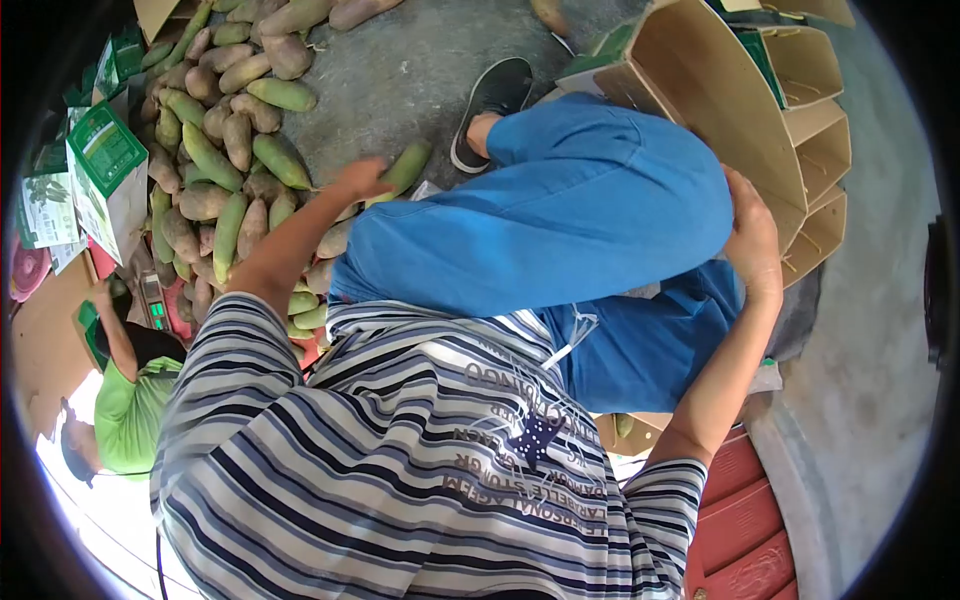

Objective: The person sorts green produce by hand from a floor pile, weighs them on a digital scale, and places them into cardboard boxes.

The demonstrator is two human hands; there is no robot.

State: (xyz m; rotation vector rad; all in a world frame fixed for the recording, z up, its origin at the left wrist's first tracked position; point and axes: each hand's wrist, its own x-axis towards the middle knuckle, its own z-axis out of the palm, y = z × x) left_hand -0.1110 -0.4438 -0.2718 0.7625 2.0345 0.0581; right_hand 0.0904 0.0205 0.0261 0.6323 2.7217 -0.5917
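My left hand [362,181] reaches out over the edge of a vegetable pile, fingers stretched out and a little blurred. Its fingertips are right at the side of a long green radish [408,168], overlapping it in this view. My right hand [752,228] rests flat against the side of my bent knee, in blue trousers [560,210], with some fingers hidden behind it. Just beyond that hand is a large open cardboard carton [715,100] lying on its side.
Green and brown, soil-coloured vegetables [235,140] are heaped at the left. Smaller open cartons [805,65] stand at the right. Green-and-white printed boxes [105,160], a scale with a lit display [156,312] and another person in a green shirt [135,420] are at far left.
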